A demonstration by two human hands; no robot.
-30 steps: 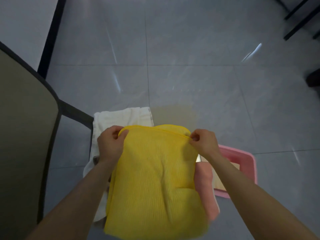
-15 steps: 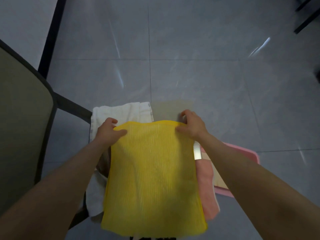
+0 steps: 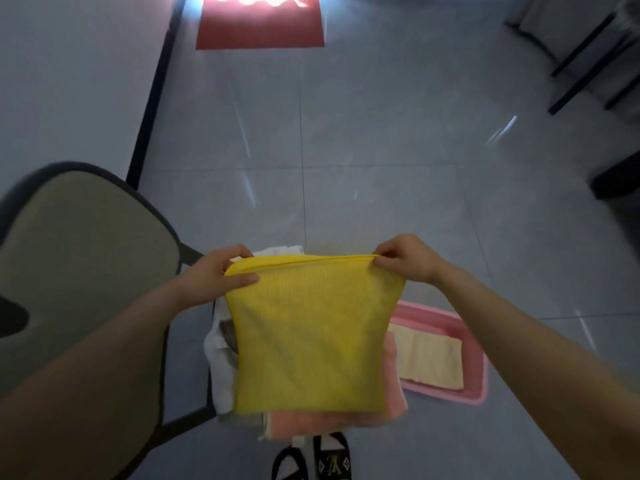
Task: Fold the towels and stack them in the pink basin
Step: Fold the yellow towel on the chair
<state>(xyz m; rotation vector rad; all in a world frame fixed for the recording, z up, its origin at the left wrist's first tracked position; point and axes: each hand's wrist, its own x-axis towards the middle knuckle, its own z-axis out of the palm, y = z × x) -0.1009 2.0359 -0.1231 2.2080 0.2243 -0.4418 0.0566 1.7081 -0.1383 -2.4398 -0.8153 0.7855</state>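
Pinching yellow towel (image 3: 311, 334) in left grip (image 3: 216, 277) and right grip (image 3: 403, 259); cream towel (image 3: 429, 358) inside pink basin (image 3: 479, 382)

Dim room as I see it, cool grey cast. Strongest light enters at top centre, blowing out white above the red mat (image 3: 259, 27). Thin glare streaks on the glossy floor tiles (image 3: 381, 150). Forearms dark, underlit. Chair (image 3: 79, 271) edge smeared by motion blur. Wide-angle bending toward the corners.
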